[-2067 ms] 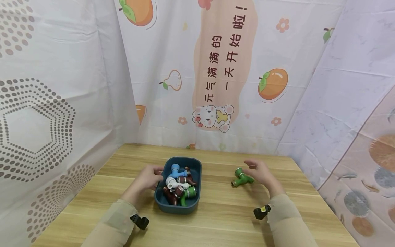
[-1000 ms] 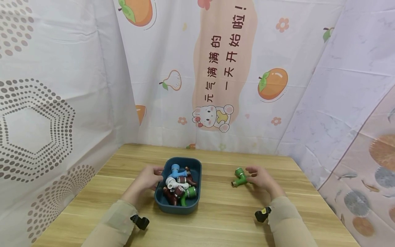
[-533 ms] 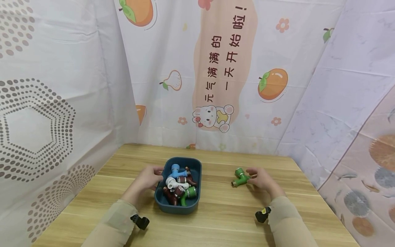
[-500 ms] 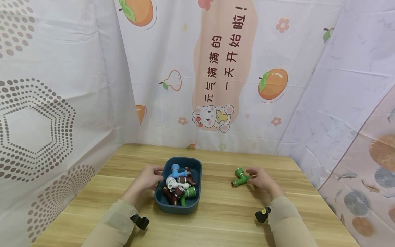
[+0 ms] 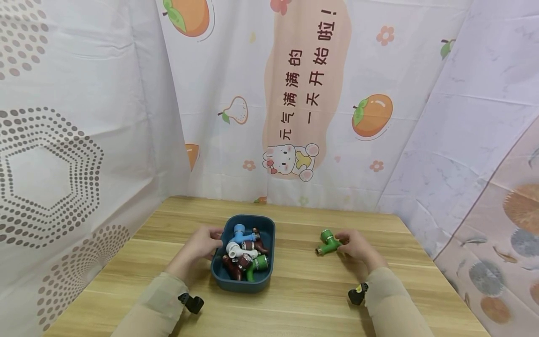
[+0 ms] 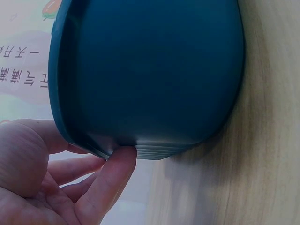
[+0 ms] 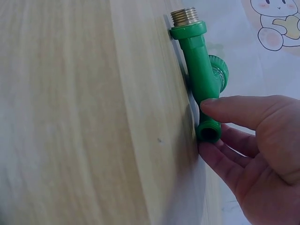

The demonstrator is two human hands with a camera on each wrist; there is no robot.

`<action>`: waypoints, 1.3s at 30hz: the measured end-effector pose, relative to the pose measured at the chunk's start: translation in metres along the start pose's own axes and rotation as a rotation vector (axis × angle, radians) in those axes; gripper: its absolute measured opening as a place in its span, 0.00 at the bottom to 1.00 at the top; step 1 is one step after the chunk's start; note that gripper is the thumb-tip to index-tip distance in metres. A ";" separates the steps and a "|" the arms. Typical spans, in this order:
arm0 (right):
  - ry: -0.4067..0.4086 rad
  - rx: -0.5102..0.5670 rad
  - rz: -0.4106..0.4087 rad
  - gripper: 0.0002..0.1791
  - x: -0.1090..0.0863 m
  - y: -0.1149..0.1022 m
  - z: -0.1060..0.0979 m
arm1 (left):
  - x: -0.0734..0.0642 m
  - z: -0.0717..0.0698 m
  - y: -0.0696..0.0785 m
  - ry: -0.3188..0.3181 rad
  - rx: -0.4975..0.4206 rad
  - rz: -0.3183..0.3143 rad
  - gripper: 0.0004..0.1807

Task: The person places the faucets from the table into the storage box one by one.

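A dark blue plastic bin [image 5: 243,287] stands left of the table's middle, full of faucets. My left hand [image 5: 201,244] holds its left side; in the left wrist view the thumb [image 6: 123,161] presses the ridged wall below the rim, and the other fingertips are partly hidden at the rim. Farther right, a green faucet [image 5: 330,244] with a brass threaded end lies on the table. My right hand [image 5: 357,245] pinches it near the spout, thumb [image 7: 220,107] on the green body and fingers around the other side, as the right wrist view shows.
Inside the bin lie a light blue faucet [image 5: 241,233], a white faucet [image 5: 242,252], dark red faucets [image 5: 233,269] and another green faucet [image 5: 259,263]. The wooden table [image 5: 303,290] ends at printed curtains [image 5: 227,164] at the back and sides.
My right hand has come down and closed its thumb and fingers on the green faucet's spout end. The faucet, the bin and my left hand have stayed in place.
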State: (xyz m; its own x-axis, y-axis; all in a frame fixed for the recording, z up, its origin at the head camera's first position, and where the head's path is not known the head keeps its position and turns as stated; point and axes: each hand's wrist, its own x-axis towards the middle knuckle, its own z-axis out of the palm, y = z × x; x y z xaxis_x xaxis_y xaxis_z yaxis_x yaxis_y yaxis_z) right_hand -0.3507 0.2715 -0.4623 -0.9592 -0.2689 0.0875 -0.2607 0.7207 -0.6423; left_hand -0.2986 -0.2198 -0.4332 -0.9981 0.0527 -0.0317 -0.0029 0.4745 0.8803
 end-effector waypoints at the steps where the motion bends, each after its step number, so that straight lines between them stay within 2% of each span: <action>1: -0.001 -0.005 0.000 0.21 0.000 0.000 0.000 | 0.000 0.000 0.000 -0.001 0.001 0.000 0.28; 11: 0.008 -0.031 0.012 0.16 0.002 -0.003 0.001 | 0.000 0.000 0.000 0.000 0.005 0.009 0.28; 19: 0.017 -0.049 0.010 0.16 0.002 -0.004 0.001 | -0.001 0.000 0.003 -0.004 0.030 0.021 0.28; 33: 0.040 -0.098 -0.015 0.16 0.002 -0.003 0.003 | -0.004 0.000 0.005 -0.005 0.042 -0.007 0.28; 39: 0.041 -0.084 -0.023 0.15 0.001 -0.005 0.002 | -0.004 0.000 0.006 -0.006 0.048 -0.001 0.28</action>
State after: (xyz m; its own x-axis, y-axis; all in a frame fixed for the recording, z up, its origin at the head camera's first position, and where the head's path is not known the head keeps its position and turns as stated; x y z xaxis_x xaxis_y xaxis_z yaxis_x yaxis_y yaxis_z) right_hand -0.3500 0.2670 -0.4607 -0.9562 -0.2607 0.1334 -0.2890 0.7661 -0.5741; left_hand -0.2947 -0.2176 -0.4278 -0.9977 0.0575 -0.0350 -0.0003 0.5161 0.8565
